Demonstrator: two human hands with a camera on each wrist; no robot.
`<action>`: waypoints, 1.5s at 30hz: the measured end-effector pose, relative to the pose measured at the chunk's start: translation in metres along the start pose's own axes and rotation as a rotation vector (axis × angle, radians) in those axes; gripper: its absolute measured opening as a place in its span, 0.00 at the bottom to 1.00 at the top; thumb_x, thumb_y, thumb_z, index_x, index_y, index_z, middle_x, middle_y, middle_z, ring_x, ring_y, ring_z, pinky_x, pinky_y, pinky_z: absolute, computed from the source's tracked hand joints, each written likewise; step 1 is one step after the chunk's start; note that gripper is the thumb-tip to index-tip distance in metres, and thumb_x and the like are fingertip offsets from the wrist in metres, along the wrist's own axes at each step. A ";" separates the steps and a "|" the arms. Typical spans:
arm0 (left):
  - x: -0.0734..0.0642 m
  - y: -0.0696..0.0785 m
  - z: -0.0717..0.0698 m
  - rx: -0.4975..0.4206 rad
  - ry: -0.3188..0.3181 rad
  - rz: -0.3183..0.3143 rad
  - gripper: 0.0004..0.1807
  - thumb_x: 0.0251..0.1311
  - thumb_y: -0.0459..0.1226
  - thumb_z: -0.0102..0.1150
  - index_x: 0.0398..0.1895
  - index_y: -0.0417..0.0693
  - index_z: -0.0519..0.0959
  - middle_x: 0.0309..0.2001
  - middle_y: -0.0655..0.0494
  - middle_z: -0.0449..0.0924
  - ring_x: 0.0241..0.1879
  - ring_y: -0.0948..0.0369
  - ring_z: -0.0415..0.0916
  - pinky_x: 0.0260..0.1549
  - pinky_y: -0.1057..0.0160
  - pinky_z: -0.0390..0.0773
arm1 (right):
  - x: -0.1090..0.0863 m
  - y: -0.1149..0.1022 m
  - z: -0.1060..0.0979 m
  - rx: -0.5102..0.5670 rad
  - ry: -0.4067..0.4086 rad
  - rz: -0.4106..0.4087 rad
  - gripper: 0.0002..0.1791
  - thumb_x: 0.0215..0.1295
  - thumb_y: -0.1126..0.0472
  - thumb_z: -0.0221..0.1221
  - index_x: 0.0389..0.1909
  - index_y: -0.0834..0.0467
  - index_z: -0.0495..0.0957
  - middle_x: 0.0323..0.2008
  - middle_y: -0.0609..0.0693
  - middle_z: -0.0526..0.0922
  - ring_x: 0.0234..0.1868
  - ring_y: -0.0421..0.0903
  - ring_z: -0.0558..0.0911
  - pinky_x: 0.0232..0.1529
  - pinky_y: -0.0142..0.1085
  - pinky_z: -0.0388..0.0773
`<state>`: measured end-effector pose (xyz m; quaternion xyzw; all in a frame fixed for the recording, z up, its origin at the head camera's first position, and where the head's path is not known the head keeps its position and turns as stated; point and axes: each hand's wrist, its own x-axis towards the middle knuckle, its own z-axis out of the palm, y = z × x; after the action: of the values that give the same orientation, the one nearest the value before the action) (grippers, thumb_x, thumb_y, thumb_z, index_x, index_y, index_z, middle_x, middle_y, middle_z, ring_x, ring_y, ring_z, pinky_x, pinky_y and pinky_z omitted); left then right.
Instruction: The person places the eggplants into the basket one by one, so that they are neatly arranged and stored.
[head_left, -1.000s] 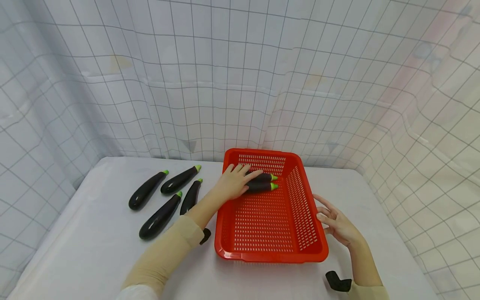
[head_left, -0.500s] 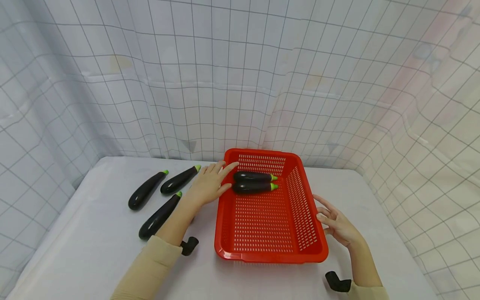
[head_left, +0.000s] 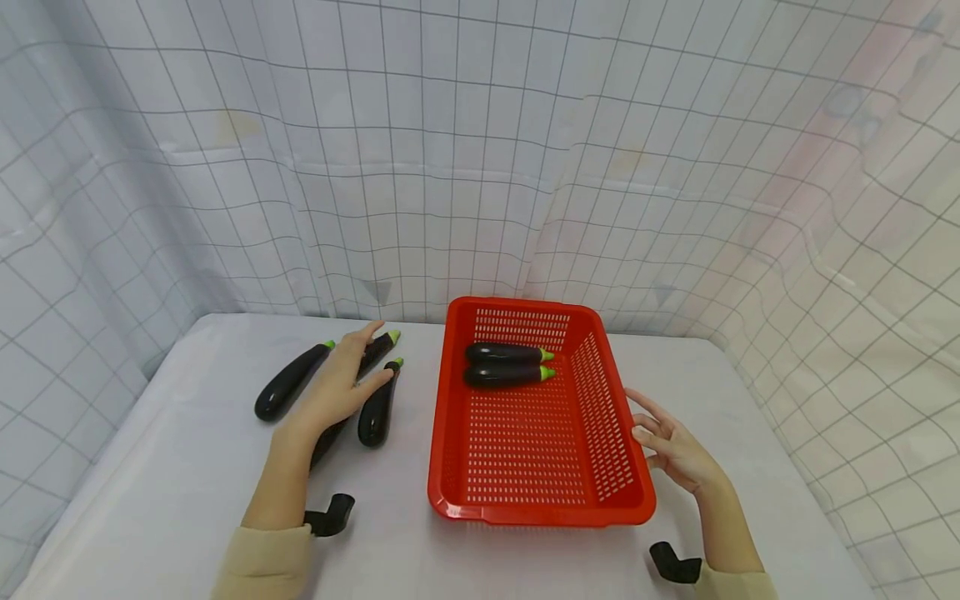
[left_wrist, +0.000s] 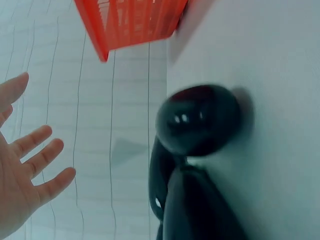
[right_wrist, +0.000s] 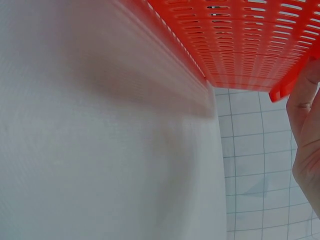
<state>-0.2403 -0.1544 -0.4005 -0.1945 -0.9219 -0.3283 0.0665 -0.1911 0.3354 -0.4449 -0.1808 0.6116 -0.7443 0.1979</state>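
My left hand (head_left: 330,396) hovers over several eggplants on the left of the table, fingers spread, holding nothing. Beneath it lies one eggplant (head_left: 327,442), largely hidden by the hand. To its right is a shorter eggplant (head_left: 377,417), whose round dark end (left_wrist: 200,120) looms large in the left wrist view. Another eggplant (head_left: 291,383) lies at the far left. A red slotted basket (head_left: 525,454) holds two eggplants (head_left: 504,375) side by side near its back. My right hand (head_left: 675,450) rests its fingers against the basket's right rim, the fingers loosely bent.
A further eggplant (head_left: 378,350) lies at the back, partly behind the left hand. Black wrist mounts (head_left: 333,515) show at both wrists. A white checked curtain (head_left: 495,167) hangs behind the white table (head_left: 390,550) and along its sides.
My left hand has left the eggplants in the basket and moved left, over the ones on the table. The right hand stays at the basket rim.
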 end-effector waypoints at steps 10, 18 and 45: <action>-0.035 -0.034 -0.028 -0.318 -0.030 -0.129 0.42 0.64 0.44 0.51 0.72 0.56 0.36 0.60 0.36 0.55 0.57 0.42 0.57 0.53 0.39 0.59 | 0.000 -0.001 -0.001 -0.006 0.015 0.009 0.34 0.68 0.74 0.41 0.71 0.57 0.41 0.47 0.52 0.74 0.44 0.45 0.80 0.33 0.41 0.79; -0.063 -0.060 -0.040 -0.361 -0.092 -0.175 0.42 0.64 0.41 0.51 0.72 0.53 0.35 0.59 0.36 0.61 0.53 0.47 0.67 0.45 0.62 0.70 | 0.000 -0.001 0.000 -0.021 0.024 0.009 0.33 0.68 0.74 0.41 0.71 0.57 0.42 0.46 0.52 0.75 0.43 0.45 0.80 0.32 0.40 0.79; -0.078 -0.103 -0.028 -0.506 -0.344 -0.369 0.46 0.55 0.40 0.60 0.72 0.51 0.43 0.58 0.30 0.64 0.49 0.50 0.72 0.37 0.57 0.71 | 0.000 -0.001 0.001 -0.002 0.012 0.008 0.34 0.68 0.75 0.40 0.71 0.58 0.41 0.46 0.52 0.75 0.43 0.46 0.80 0.31 0.40 0.79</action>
<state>-0.2108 -0.2696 -0.4579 -0.0874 -0.8288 -0.5150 -0.2005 -0.1906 0.3351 -0.4441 -0.1742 0.6143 -0.7439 0.1972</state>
